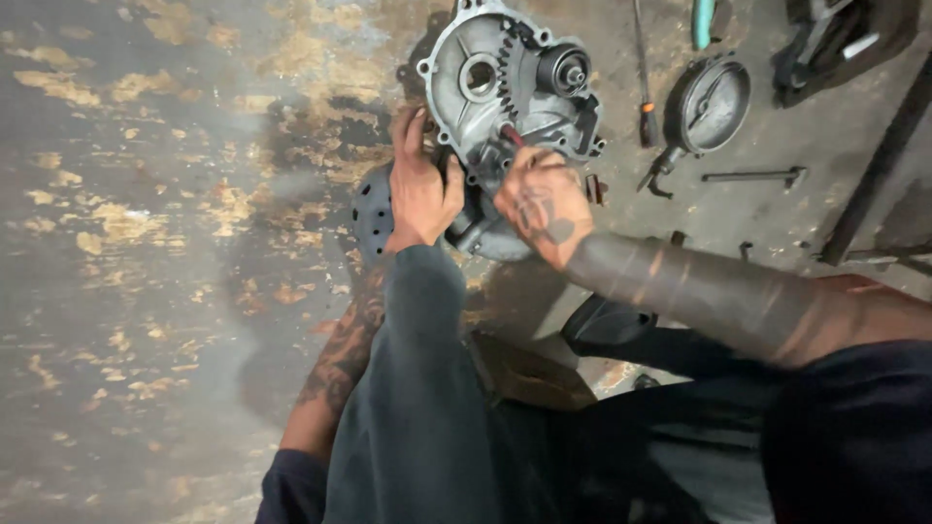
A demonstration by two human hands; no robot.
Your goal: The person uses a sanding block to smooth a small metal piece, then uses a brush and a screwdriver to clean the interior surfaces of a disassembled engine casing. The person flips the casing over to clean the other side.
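A grey metal engine casing (485, 78) with a round hole and a gear lies on the stained concrete floor. My left hand (422, 184) grips its lower left edge, fingers curled over the rim. My right hand (544, 199), tattooed on the back, is closed around a small red-handled tool (512, 134) whose tip rests against the casing's lower middle. A dark perforated disc (372, 209) sits under the casing beside my left hand. My knee in dark trousers (417, 369) hides my left forearm.
To the right lie a round metal cover (714, 97), a screwdriver with an orange and black handle (644, 107), a T-shaped wrench (752, 177) and a green-handled tool (701, 19). A dark part (835, 39) and a slanted metal bar (874, 165) are at the far right.
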